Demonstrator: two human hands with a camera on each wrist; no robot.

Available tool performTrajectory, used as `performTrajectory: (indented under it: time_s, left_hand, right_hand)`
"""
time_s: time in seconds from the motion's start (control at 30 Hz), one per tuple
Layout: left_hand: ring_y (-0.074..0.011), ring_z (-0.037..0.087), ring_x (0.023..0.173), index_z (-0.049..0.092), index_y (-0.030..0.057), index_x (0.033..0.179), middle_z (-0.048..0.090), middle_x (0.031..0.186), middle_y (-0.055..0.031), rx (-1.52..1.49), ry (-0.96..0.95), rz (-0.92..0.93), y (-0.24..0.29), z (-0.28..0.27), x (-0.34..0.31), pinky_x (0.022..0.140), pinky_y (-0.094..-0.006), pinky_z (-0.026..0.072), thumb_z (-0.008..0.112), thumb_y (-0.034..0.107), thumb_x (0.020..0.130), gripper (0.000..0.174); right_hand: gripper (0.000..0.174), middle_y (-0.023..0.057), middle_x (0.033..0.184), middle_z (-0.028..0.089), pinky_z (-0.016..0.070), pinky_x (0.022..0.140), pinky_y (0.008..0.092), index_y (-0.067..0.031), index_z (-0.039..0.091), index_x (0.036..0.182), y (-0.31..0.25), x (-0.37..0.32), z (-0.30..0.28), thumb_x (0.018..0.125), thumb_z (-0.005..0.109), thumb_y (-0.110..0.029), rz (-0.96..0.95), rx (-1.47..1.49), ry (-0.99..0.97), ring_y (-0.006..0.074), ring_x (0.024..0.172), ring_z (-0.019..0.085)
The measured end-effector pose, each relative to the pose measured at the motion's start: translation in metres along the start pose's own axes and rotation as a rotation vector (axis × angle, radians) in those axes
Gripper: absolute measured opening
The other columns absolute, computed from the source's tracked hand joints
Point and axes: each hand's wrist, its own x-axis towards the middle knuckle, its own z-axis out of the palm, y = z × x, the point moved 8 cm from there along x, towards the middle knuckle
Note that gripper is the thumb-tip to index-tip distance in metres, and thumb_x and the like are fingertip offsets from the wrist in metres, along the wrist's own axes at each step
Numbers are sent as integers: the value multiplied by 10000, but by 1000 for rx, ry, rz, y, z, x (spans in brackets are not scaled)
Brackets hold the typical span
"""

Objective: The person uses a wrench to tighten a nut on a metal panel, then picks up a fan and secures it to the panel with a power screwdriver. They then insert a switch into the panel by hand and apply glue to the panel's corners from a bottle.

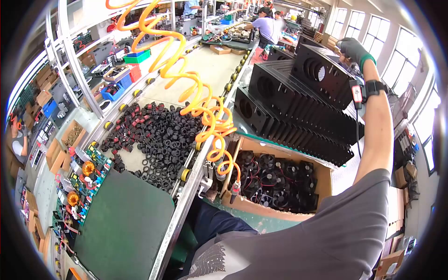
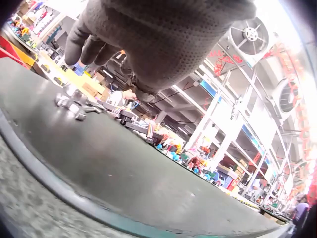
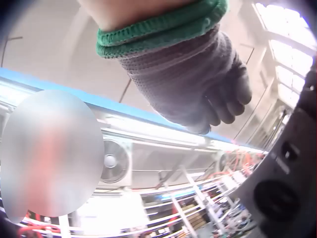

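Note:
My right hand (image 1: 355, 50), in a grey knit glove with a green cuff, reaches to the far end of the stacked black perforated metal panels (image 1: 298, 98). In the right wrist view the fingers (image 3: 233, 106) of this hand bend loosely, and nothing shows between them; a dark panel (image 3: 277, 193) with round holes stands close by. My left hand (image 2: 153, 39), also gloved, is outside the head view. The left wrist view shows it above a dark green mat (image 2: 124, 163), fingers hanging loosely. Small dark parts (image 2: 74, 104) lie on the mat below those fingers.
A carton (image 1: 275, 212) of black fans stands below the panels. Black ring-shaped parts (image 1: 163, 135) lie piled on the conveyor line, beside circuit boards (image 1: 86, 172) with copper coils. A coiled orange air hose (image 1: 186, 88) hangs across the line. Other people work farther back.

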Motion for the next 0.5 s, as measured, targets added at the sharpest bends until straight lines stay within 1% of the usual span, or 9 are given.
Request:
performTrajectory:
  time_s: [0.03, 0.1, 0.17, 0.2, 0.23, 0.3, 0.37, 0.43, 0.5]
  left_hand:
    - [-350, 581, 1153, 442, 98, 1448, 518, 1392, -182, 78, 46, 112, 3, 8, -1, 930, -419, 501, 538, 459, 974, 604]
    - [-374, 564, 1178, 458, 85, 1433, 512, 1393, -201, -80, -5, 14, 35, -34, 1, 962, -432, 482, 561, 454, 963, 607]
    - [-397, 546, 1203, 473, 72, 1418, 505, 1395, -221, -242, -61, -91, 49, -52, 5, 993, -444, 462, 584, 450, 952, 610]
    - [-414, 520, 1234, 478, 64, 1413, 490, 1407, -236, -285, -105, -79, 54, -51, 6, 1008, -459, 449, 598, 448, 945, 617]
    - [-431, 494, 1265, 482, 56, 1407, 474, 1418, -251, -331, -149, -67, 58, -46, 6, 1024, -474, 436, 612, 446, 938, 624]
    - [-438, 480, 1276, 485, 45, 1398, 472, 1414, -267, -339, -77, 9, 56, -33, 7, 1043, -474, 415, 614, 426, 939, 610]
    - [-437, 477, 1278, 499, 44, 1383, 489, 1392, -277, -264, -87, 102, 58, -22, 10, 1063, -471, 391, 628, 406, 931, 594]
    - [-437, 489, 1260, 503, 43, 1377, 504, 1373, -277, -266, -140, 75, 70, -30, 11, 1049, -469, 402, 629, 402, 930, 587]
    - [-437, 501, 1242, 507, 42, 1371, 520, 1353, -277, -274, -192, 54, 80, -35, 15, 1035, -466, 413, 630, 398, 928, 581]
  right_hand:
    - [388, 57, 797, 617, 506, 565, 326, -49, 668, 1125, 4, 6, 6, 877, 631, -345, 89, -79, -58, 166, 687, 615]
    - [396, 72, 792, 629, 510, 535, 365, -40, 671, 1111, -3, 11, 25, 875, 610, -352, 41, -167, -142, 196, 634, 621]
    - [447, 129, 831, 674, 531, 584, 438, -42, 681, 1108, -11, -7, 44, 886, 583, -418, 139, -80, -185, 256, 701, 657]
    - [502, 208, 959, 705, 541, 693, 468, -40, 686, 1121, -19, -9, 55, 891, 563, -469, 101, -227, -313, 288, 888, 681]
    - [505, 207, 944, 710, 537, 721, 416, -29, 688, 1106, -7, 16, 66, 884, 560, -464, -19, -347, -298, 245, 894, 679]
    - [475, 160, 899, 708, 521, 667, 374, -16, 691, 1049, 14, 53, 68, 859, 581, -438, -374, -598, -219, 212, 740, 655]
    - [381, 83, 802, 653, 482, 599, 393, -13, 665, 915, 46, 53, 51, 848, 647, -387, -132, -681, -374, 198, 648, 574]
    - [377, 63, 743, 599, 463, 573, 379, -31, 646, 872, 29, -3, 35, 863, 644, -408, 110, -214, -374, 191, 600, 520]
    - [441, 52, 722, 569, 469, 598, 383, -52, 640, 845, 52, 9, 35, 879, 638, -491, 130, -189, -376, 189, 609, 515]
